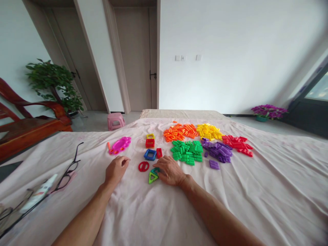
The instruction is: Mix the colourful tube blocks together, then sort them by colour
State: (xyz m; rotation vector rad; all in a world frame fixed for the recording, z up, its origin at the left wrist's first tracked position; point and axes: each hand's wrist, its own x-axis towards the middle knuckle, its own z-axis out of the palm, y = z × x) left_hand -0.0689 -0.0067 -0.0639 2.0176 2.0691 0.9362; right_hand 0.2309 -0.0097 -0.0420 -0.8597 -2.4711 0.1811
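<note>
**Right hand (pixel 169 169) on the teal triangle (pixel 154 170), left hand (pixel 118 168) just curled up**

So the right hand is palm down around the middle of the cloth (pixel 143 212), fingers bent and fairly close together, tips on the teal triangle. Can't tell if it's actually pinching it or only touching. A green triangle (pixel 153 180) sits right up against that one, on the side toward the near edge.

Left hand's resting on the cloth, closer to the left edge, in a loose fist. Can't tell if anything's tucked inside. The pink tray (pixel 121 145) is just past it, toward the far edge.

Between the hands there's a red ring (pixel 144 166), then going toward the far edge a blue square (pixel 149 158) with a red rectangle (pixel 158 153) beside it, a red square (pixel 150 145) and a yellow square (pixel 147 137).

Nearer the far edge, right of the middle: orange (pixel 179 132), yellow (pixel 208 132), green (pixel 188 151), purple (pixel 217 150) and red tubes (pixel 238 144), heaped by color. Glasses (pixel 64 182) and a white bottle (pixel 39 193) lie toward the left edge.
</note>
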